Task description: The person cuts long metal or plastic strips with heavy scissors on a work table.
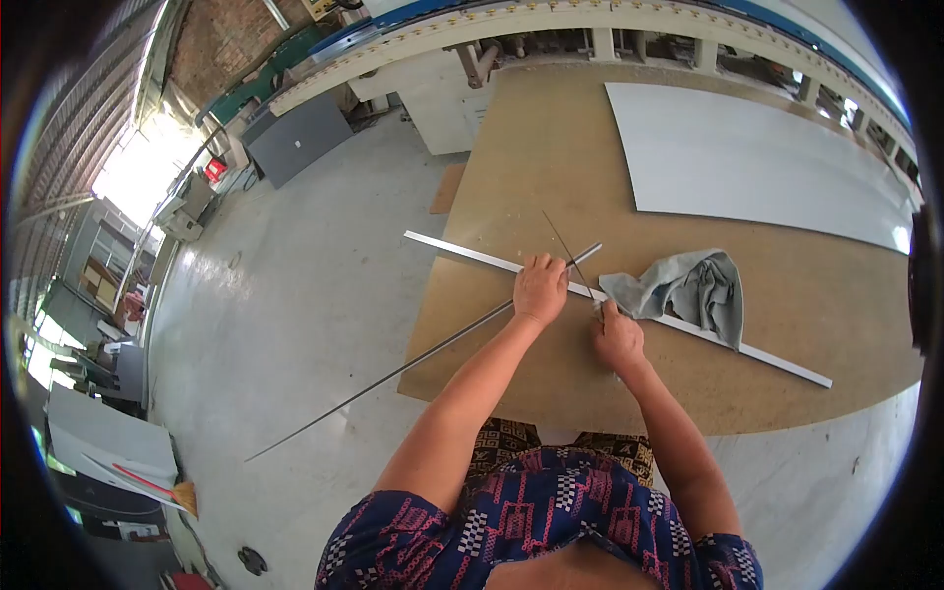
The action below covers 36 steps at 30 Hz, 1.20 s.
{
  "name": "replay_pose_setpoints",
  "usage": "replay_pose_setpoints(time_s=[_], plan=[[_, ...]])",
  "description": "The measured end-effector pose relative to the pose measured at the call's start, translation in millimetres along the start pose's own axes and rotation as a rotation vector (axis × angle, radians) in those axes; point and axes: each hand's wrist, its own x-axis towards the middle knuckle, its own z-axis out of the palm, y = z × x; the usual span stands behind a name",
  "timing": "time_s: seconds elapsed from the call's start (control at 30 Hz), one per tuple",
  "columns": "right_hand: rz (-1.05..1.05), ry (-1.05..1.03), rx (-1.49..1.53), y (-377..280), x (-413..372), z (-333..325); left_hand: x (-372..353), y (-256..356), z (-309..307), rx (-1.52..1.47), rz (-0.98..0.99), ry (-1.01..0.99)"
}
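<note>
A long silver metal bar (462, 252) lies slantwise across the brown tabletop (521, 147), its left end jutting past the edge. Crossing it is a thin, darker metal strip (423, 357), which reaches far out over the floor. My left hand (541, 287) is closed over the strip near the crossing, pressing it down against the bar. In my right hand (619, 336), closed around its handle end, is a hacksaw (566, 243); its thin straight length points away from me across the strip. A crumpled grey-green cloth (703, 285) lies over the bar to the right.
A large pale sheet panel (747, 157) lies on the far right of the table. Behind stands a long machine frame (551, 37). Dark panels (300, 138) lean at the back left. A broom (184, 495) and a light panel (103, 433) are at the left wall.
</note>
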Motion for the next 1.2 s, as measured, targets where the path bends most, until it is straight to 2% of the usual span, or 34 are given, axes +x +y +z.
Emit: replay_pose_setpoints(time_s=[0.37, 0.47, 0.67, 0.77, 1.0, 1.2], plan=[[0.018, -0.063, -0.007, 3, -22, -10, -24, 3, 13, -0.087, -0.004, -0.109], [0.04, -0.082, -0.04, 0, -20, -10, -22, 2, 9, -0.08, -0.027, -0.182], [0.08, -0.115, -0.098, -3, -17, -9, -23, -2, -8, -0.013, -0.015, -0.205], [0.108, -0.14, -0.081, -4, -16, -12, -31, -11, -10, -0.074, -0.019, -0.134], [0.081, -0.127, -0.044, -3, -16, -13, -45, -19, -27, -0.033, -0.069, -0.182], [0.06, -0.116, -0.032, -1, -8, -18, -35, -22, -15, -0.092, -0.006, -0.127]])
